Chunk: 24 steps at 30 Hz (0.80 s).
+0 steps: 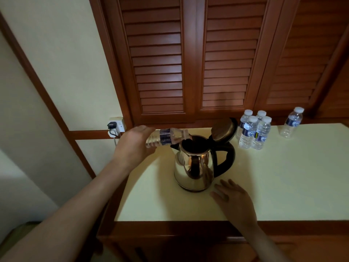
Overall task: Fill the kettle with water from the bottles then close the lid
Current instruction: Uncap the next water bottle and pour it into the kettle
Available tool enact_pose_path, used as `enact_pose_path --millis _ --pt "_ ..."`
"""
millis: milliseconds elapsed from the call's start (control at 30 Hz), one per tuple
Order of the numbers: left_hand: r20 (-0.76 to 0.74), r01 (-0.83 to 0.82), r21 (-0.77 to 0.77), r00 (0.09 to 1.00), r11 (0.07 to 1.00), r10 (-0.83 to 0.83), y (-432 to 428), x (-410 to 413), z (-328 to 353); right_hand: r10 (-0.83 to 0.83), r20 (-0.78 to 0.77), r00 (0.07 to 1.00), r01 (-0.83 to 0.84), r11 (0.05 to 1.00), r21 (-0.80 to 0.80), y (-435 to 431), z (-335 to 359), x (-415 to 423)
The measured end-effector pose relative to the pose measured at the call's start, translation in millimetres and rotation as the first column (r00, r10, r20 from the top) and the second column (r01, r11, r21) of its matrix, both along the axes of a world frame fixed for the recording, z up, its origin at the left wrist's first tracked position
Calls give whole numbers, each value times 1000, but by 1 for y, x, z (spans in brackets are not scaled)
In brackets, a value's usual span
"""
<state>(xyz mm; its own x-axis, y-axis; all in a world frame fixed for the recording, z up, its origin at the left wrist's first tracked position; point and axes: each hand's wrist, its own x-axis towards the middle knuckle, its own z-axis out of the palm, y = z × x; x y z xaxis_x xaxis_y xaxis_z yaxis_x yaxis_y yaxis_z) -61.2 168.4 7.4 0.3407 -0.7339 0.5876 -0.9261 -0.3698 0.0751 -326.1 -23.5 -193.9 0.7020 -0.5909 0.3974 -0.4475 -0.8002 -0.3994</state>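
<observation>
**Mid-pour, lid up**

The left hand [135, 143] grips a bottle [167, 137] by its base end. It's tipped about level, so the neck, at the end away from those fingers, sits over the kettle [194, 167] mouth. The lid [223, 129] is flipped back, so nothing blocks the pour. The right hand [234, 201] lies on the counter [283, 176], fingers loose and holding nothing, with the kettle base just past the fingertips, probably ready to steady it. The capped bottles [249, 132] wait well beyond them. I can't make out the left fingers themselves, the water level or any stream, it's too dark.
</observation>
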Motion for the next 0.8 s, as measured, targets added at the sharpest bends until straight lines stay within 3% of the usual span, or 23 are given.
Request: enact_pose_path --millis 133,367,800 --pt "13 -3 21 1000 1000 3 0 -1 3 15 16 1000 -13 994 -108 6 12 1" --pt "47 -20 60 999 998 17 0 1 1 -14 15 1000 13 1000 18 -2 -3 2" --pt "35 -24 82 999 996 22 0 4 4 -26 -29 999 27 1000 6 -4 -6 4"
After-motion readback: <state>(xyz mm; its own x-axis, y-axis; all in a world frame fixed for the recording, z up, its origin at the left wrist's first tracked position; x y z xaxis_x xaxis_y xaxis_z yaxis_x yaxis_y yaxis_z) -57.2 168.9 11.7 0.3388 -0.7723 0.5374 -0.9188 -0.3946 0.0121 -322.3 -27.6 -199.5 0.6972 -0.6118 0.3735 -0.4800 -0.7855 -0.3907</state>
